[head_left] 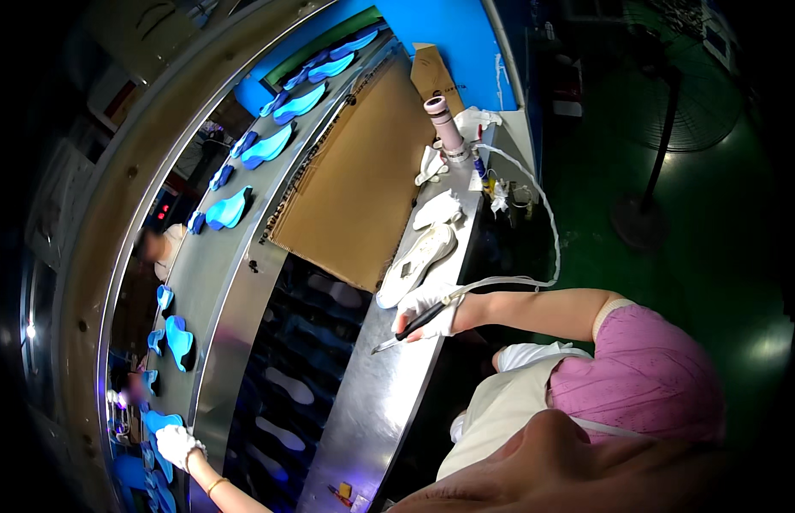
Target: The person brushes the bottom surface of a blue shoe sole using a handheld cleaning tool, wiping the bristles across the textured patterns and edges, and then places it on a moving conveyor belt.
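In a white glove, my left hand reaches over a conveyor at the lower left. Its fingers curl onto the edge of a blue shoe sole lying on the belt. My right hand, also gloved in white, is closed round a slim black pen-like tool with a metal tip. That tip points down and left over the steel ledge. A white hose loops off behind the hand. Just beyond this hand lies a white shoe-shaped piece with a crumpled white cloth above it.
More blue soles lie along the grey conveyor belt. A cardboard sheet leans beside it. On the steel ledge stands a pink flask. Dark shelving holds sole shapes below. A floor fan stands right.
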